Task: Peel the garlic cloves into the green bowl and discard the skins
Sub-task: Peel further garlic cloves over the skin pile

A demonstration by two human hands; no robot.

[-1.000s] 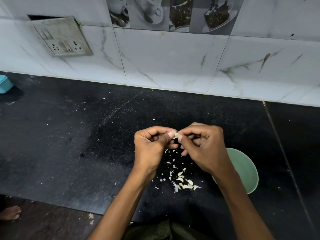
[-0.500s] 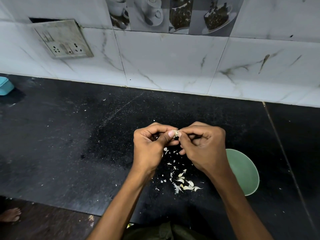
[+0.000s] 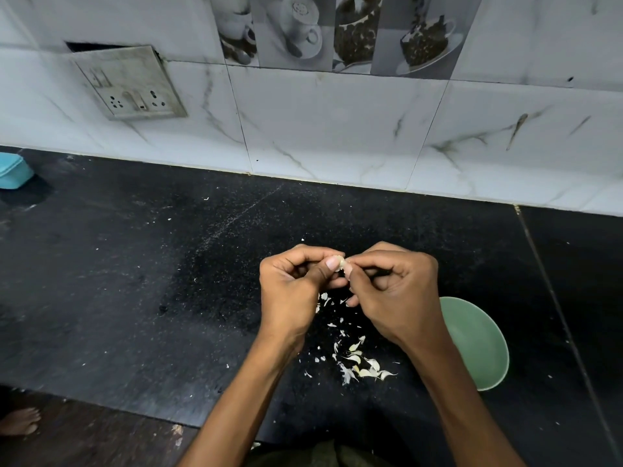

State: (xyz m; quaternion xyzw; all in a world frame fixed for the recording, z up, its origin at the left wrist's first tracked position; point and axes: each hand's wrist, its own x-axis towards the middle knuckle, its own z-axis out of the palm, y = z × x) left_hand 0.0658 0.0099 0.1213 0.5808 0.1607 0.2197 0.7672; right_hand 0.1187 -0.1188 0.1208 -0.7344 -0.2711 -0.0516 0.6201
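Careful, your left hand (image 3: 293, 291) and right hand (image 3: 394, 294) both pinch one garlic clove (image 3: 341, 263) that could slip onto skins (image 3: 360, 364) below, missing the green bowl (image 3: 478, 345) right.

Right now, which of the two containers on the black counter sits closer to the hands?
The round green bowl, partly under the right hand; the turquoise box sits at the counter's far left edge.

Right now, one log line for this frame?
step: peeling | left hand + right hand: pinching clove | skins: on counter | bowl: right of hands
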